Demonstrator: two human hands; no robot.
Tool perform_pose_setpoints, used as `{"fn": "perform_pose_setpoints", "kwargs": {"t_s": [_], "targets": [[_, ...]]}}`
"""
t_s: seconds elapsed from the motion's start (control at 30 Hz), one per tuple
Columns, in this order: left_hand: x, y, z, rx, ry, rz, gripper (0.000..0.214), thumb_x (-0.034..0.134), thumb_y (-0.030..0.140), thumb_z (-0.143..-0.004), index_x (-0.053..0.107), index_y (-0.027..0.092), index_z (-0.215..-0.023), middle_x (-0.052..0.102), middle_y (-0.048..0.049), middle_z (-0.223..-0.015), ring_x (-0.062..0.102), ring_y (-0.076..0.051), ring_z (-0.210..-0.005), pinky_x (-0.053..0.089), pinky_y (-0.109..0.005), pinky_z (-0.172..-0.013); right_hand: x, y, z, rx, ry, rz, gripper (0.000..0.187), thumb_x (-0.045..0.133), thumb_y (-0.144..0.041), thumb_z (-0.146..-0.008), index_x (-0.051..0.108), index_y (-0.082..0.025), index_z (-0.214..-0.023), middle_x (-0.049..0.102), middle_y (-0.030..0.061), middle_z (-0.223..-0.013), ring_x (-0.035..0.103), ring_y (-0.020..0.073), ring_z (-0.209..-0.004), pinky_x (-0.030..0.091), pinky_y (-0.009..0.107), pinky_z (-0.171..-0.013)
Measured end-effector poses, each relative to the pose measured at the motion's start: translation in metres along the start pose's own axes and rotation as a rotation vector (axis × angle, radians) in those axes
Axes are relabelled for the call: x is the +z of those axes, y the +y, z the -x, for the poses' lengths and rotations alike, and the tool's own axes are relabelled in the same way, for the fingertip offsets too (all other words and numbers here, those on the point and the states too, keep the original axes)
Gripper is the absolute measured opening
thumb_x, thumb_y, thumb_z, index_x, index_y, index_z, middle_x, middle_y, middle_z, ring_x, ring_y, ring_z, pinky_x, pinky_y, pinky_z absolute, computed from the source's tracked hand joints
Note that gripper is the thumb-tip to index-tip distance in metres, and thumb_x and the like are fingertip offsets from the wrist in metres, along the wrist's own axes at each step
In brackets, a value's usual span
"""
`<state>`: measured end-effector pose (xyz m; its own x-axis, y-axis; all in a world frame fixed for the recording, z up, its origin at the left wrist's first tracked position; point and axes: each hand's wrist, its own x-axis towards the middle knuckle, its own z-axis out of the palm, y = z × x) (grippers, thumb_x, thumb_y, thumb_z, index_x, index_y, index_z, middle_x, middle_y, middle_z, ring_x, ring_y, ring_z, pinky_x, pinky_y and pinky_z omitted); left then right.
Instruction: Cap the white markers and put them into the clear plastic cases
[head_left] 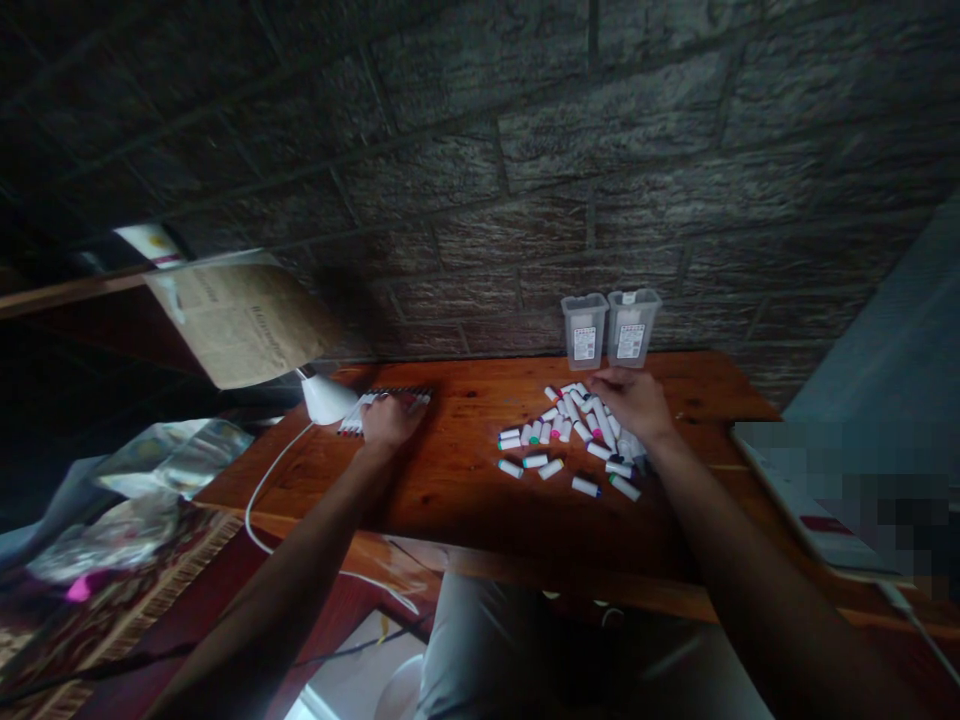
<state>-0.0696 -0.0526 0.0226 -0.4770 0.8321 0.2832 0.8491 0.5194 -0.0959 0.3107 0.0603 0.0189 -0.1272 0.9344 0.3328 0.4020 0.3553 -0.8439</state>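
On the left of the wooden table (465,500), white markers with dark tips lie side by side in a row (352,418). My left hand (388,420) rests over this row, fingers bent down and partly hidden. Right of the middle is a loose pile of white markers (559,428) with green, pink, blue and purple ends; some look like short pieces. My right hand (637,402) reaches over the pile's far right side, thumb and fingers drawn together at its back edge. Whatever sits between those fingertips is too small to make out.
Two clear plastic containers (584,335) with white labels stand against the brick wall (480,200). A lamp with a paper-covered shade (247,320) and a white cable (259,490) are at the left. A flat white object (832,535) lies at the right edge.
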Motion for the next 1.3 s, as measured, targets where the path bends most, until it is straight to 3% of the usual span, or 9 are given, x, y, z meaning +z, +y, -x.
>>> {"fn": "perform_pose_setpoints", "kwargs": {"t_s": [0.17, 0.23, 0.4, 0.57, 0.67, 0.9, 1.0, 1.1, 1.3], "targets": [[0.001, -0.004, 0.002, 0.07, -0.012, -0.012, 0.047, 0.046, 0.055, -0.086, 0.075, 0.026, -0.11, 0.075, -0.0136, -0.101, 0.066, -0.034, -0.1, 0.042, -0.042, -0.086, -0.023, 0.006, -0.005, -0.027, 0.036, 0.319, 0.021, 0.061, -0.03, -0.084, 0.079, -0.022, -0.092, 0.079, 0.0059, -0.096, 0.072, 0.0256, -0.092, 0.051, 0.035, -0.085], [0.002, -0.005, 0.002, 0.077, -0.007, -0.014, 0.045, 0.049, 0.053, -0.085, 0.075, 0.026, -0.11, 0.075, -0.0135, -0.101, 0.065, -0.034, -0.101, 0.042, -0.042, -0.087, -0.025, 0.007, -0.005, -0.011, -0.014, 0.385, 0.021, 0.061, -0.031, -0.085, 0.079, -0.023, -0.092, 0.079, 0.006, -0.096, 0.072, 0.0256, -0.091, 0.051, 0.034, -0.084], [0.001, -0.002, 0.001, 0.064, -0.016, -0.008, 0.042, 0.048, 0.05, -0.087, 0.076, 0.025, -0.106, 0.075, -0.0132, -0.101, 0.065, -0.034, -0.1, 0.042, -0.042, -0.087, -0.012, -0.004, 0.004, 0.059, -0.19, 0.575, 0.025, 0.059, -0.036, -0.085, 0.078, -0.025, -0.095, 0.077, 0.0088, -0.101, 0.071, 0.0281, -0.096, 0.051, 0.036, -0.083], [-0.002, 0.004, 0.007, 0.082, 0.05, 0.006, 0.046, 0.046, 0.05, -0.089, 0.076, 0.021, -0.108, 0.074, -0.0157, -0.101, 0.064, -0.035, -0.103, 0.043, -0.042, -0.086, -0.004, -0.018, 0.012, 0.106, -0.225, 0.699, 0.029, 0.059, -0.04, -0.084, 0.077, -0.024, -0.1, 0.075, 0.0139, -0.104, 0.069, 0.0346, -0.101, 0.052, 0.043, -0.083], [-0.005, 0.024, 0.01, 0.172, 0.127, 0.128, 0.042, 0.045, 0.046, -0.092, 0.076, 0.021, -0.105, 0.075, -0.0127, -0.104, 0.064, -0.031, -0.102, 0.043, -0.04, -0.089, -0.002, -0.02, 0.013, 0.091, -0.234, 0.727, 0.03, 0.056, -0.04, -0.086, 0.078, -0.021, -0.097, 0.075, 0.0163, -0.101, 0.07, 0.0351, -0.1, 0.052, 0.044, -0.084], [-0.002, 0.101, 0.01, 0.348, 0.224, 0.493, 0.033, 0.046, 0.037, -0.094, 0.074, 0.02, -0.092, 0.075, -0.0077, -0.101, 0.064, -0.024, -0.101, 0.042, -0.036, -0.095, 0.006, -0.016, 0.012, 0.129, -0.239, 0.76, 0.033, 0.059, -0.041, -0.085, 0.076, -0.02, -0.104, 0.074, 0.0171, -0.107, 0.069, 0.0329, -0.103, 0.053, 0.041, -0.084], [0.004, 0.109, 0.016, 0.384, 0.22, 0.532, 0.032, 0.047, 0.037, -0.095, 0.074, 0.02, -0.09, 0.075, -0.0068, -0.1, 0.064, -0.023, -0.1, 0.042, -0.036, -0.094, 0.004, -0.014, 0.01, 0.137, -0.223, 0.701, 0.03, 0.06, -0.039, -0.082, 0.077, -0.022, -0.101, 0.075, 0.0149, -0.106, 0.07, 0.0315, -0.101, 0.053, 0.039, -0.084], [0.009, 0.102, 0.023, 0.408, 0.236, 0.589, 0.031, 0.048, 0.037, -0.094, 0.073, 0.02, -0.088, 0.075, -0.0071, -0.097, 0.064, -0.022, -0.097, 0.042, -0.035, -0.093, -0.002, -0.01, 0.006, 0.125, -0.172, 0.535, 0.027, 0.06, -0.038, -0.079, 0.079, -0.024, -0.094, 0.077, 0.01, -0.096, 0.072, 0.0308, -0.096, 0.052, 0.037, -0.083], [0.005, 0.097, 0.027, 0.378, 0.312, 0.659, 0.031, 0.049, 0.039, -0.094, 0.072, 0.019, -0.086, 0.073, -0.0066, -0.089, 0.064, -0.021, -0.091, 0.044, -0.033, -0.089, -0.004, -0.005, -0.002, 0.142, -0.105, -0.253, 0.028, 0.066, -0.038, -0.07, 0.077, -0.017, -0.083, 0.077, 0.0049, -0.083, 0.071, 0.0223, -0.081, 0.051, 0.03, -0.072]]}}
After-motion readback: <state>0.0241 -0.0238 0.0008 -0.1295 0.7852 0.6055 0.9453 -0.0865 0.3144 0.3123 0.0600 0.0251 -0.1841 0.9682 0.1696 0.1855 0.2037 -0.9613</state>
